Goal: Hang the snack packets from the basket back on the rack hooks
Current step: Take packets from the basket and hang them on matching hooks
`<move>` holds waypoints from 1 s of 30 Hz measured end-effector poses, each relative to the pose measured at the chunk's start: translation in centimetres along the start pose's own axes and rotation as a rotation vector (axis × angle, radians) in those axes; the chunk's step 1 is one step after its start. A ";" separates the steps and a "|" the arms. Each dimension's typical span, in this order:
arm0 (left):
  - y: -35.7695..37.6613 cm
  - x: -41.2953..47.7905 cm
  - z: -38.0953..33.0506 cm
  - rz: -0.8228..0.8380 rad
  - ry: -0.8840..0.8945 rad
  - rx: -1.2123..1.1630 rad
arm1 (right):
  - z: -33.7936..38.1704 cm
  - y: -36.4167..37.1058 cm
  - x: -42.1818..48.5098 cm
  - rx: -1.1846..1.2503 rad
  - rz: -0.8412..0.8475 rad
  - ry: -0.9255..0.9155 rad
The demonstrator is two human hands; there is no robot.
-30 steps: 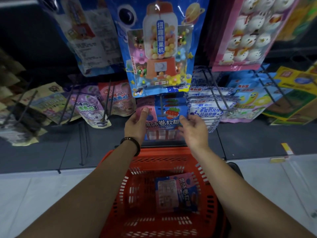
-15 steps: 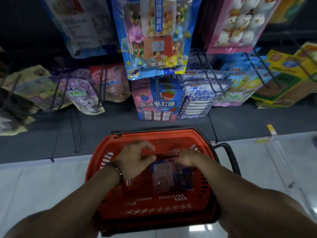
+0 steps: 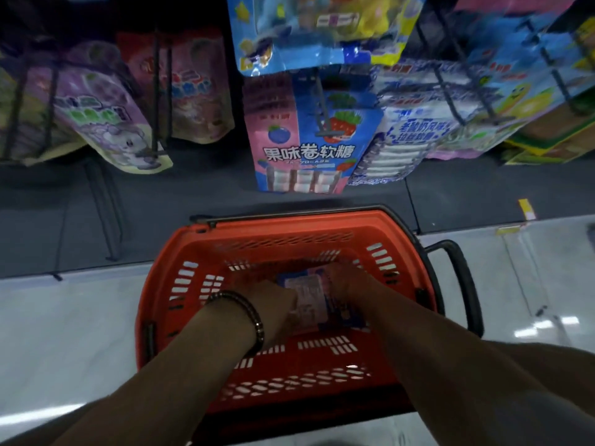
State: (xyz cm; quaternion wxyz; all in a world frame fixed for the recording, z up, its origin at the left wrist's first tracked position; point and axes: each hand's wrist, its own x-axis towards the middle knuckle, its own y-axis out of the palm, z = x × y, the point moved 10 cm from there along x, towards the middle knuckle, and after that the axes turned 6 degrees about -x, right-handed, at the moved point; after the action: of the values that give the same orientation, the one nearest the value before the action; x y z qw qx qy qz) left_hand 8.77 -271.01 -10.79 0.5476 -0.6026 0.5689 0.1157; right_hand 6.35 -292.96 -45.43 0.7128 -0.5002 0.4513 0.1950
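both hands had dropped from the rack into the orange slotted plastic basket (image 3: 289, 224) since a second earlier. the left hand (image 3: 273, 305) lay at the nine o'clock edge of the flat blue and pink snack packet (image 3: 309, 300) on the basket floor, and the right hand (image 3: 347, 284) at its one o'clock corner, likely bracketing it to lift it flat. blur hid whether either had closed on it. at twelve o'clock the black wire rack hook (image 3: 323, 107) already carried a matching hanging pink and blue packet (image 3: 306, 152), so this one probably belonged there.
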 end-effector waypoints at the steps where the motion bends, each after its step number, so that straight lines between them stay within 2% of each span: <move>1: -0.3 0.4 0.6 -0.016 -0.017 0.010 | 0.7 -0.5 0.3 -0.003 -0.007 -0.027; 2: -0.7 0.7 0.9 -0.061 -0.009 0.034 | 1.8 -1.6 -1.7 -0.069 0.018 -0.029; 4: -1.6 0.7 1.3 -0.083 -0.024 0.015 | 5.0 -5.4 -8.4 -0.150 -0.041 -0.071; 8: -3.5 0.8 1.0 -0.150 -0.001 -0.019 | 6.3 -6.0 -9.1 -0.215 -0.086 -0.113; 11: -3.5 1.1 1.6 -0.130 -0.013 -0.034 | 6.3 -5.5 -8.2 -0.215 -0.071 -0.108; 20: -3.8 1.2 2.4 -0.096 -0.044 -0.033 | 6.4 -6.1 -8.6 -0.271 -0.135 0.031; 26: -4.5 0.6 2.8 -0.093 -0.066 -0.064 | 9.6 -6.5 -12.0 -0.342 -0.052 -0.170; 30: -3.8 0.5 3.9 -0.100 -0.097 -0.057 | 14.0 -10.8 -17.7 -0.462 -0.036 -0.349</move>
State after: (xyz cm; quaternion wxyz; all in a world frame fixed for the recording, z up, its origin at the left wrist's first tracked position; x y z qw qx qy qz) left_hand 13.88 -269.15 -10.57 0.5623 -0.6394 0.5072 0.1333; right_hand 11.30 -282.02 -23.49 0.6504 -0.6161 0.2563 0.3629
